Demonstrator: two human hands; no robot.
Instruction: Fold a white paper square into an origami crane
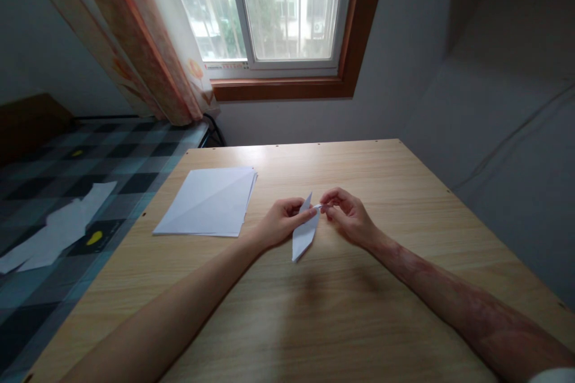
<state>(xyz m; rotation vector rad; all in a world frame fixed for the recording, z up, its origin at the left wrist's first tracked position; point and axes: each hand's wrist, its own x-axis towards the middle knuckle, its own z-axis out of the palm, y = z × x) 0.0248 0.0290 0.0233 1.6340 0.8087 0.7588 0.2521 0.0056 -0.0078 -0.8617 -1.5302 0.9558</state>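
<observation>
A small folded piece of white paper (305, 236) is held just above the wooden table, its narrow pointed end tilted up and away from me. My left hand (286, 219) pinches it from the left, thumb lying across the front near its upper part. On the other side, my right hand (347, 215) has its thumb and fingertips closed on a thin white flap that sticks out to the right of the fold. The fingers of my left hand behind the paper are partly hidden.
A stack of square white paper sheets (206, 202), the top one creased diagonally, lies on the table (251, 323) to the left. Paper scraps (67, 227) rest on a checked bed (27, 299). Beyond the table are a window (291, 12) and a curtain (148, 42).
</observation>
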